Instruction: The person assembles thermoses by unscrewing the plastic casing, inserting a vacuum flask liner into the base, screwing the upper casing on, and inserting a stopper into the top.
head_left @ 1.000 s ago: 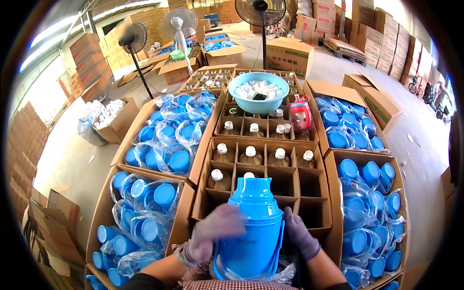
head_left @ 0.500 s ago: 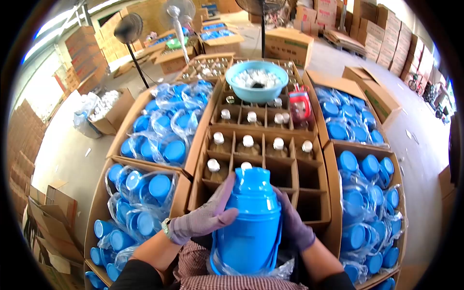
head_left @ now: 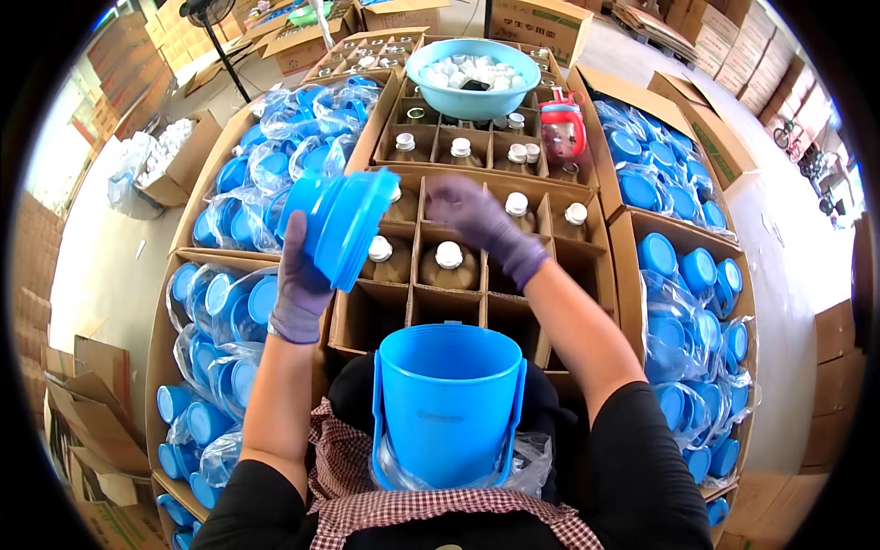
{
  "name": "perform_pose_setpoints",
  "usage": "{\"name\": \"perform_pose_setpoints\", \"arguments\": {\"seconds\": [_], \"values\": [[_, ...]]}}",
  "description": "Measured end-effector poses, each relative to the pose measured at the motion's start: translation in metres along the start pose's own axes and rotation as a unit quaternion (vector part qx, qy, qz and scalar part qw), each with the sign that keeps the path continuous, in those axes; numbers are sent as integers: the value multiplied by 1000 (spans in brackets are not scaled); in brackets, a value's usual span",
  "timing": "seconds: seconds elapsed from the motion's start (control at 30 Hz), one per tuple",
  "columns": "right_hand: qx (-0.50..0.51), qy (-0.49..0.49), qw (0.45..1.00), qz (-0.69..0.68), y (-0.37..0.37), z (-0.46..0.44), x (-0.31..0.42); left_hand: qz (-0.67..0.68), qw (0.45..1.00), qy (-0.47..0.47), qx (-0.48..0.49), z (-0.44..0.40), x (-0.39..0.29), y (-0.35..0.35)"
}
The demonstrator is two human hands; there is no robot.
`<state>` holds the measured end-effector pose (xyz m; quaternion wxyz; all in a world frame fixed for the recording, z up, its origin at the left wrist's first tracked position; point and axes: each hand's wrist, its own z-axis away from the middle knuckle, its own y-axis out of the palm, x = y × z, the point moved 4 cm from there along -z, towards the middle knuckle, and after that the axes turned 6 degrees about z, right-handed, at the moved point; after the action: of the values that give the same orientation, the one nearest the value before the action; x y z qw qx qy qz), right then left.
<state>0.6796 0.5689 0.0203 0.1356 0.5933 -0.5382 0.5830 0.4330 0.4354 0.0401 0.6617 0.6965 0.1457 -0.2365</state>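
Observation:
My left hand (head_left: 302, 284), in a purple-grey glove, is closed on the blue upper section of a thermos shell (head_left: 339, 225), tilted above the carton. The open blue thermos body (head_left: 449, 403) stands upright at my lap, its handle hanging down and clear plastic around its base. My gloved right hand (head_left: 458, 206) reaches over the divided carton (head_left: 573, 252), fingers curled and slightly blurred where a bottle top would be. What they hold is hidden. Around it stand white-capped glass bottles (head_left: 449, 257), which look like thermos liners, in cardboard compartments.
A light-blue basin (head_left: 422, 78) of white caps sits on the farther carton, beside a red bottle (head_left: 561, 128). Boxes of plastic-wrapped blue thermos shells flank me on the left (head_left: 220, 302) and right (head_left: 674, 321). A black fan (head_left: 206, 14) stands behind.
The upper section has come off the thermos body and moved up-left in my left hand. My right hand has left the body and reached forward over the bottles. The view has tilted down.

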Motion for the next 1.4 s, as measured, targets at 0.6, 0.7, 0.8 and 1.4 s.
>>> {"name": "perform_pose_setpoints", "arguments": {"seconds": [0.6,0.7,0.8,1.4], "values": [[-100,-231,955,-156,-186,-21,217,50,983,-1,176,0,-21,62],[-91,-147,956,-237,-236,-64,224,29,976,-10,218,-18,-12,89],[-36,-221,970,-98,-234,-85,232,-118,951,-58,280,3,-9,105],[33,202,951,-231,-33,92,137,31,990,-91,108,-13,-8,57]]}}
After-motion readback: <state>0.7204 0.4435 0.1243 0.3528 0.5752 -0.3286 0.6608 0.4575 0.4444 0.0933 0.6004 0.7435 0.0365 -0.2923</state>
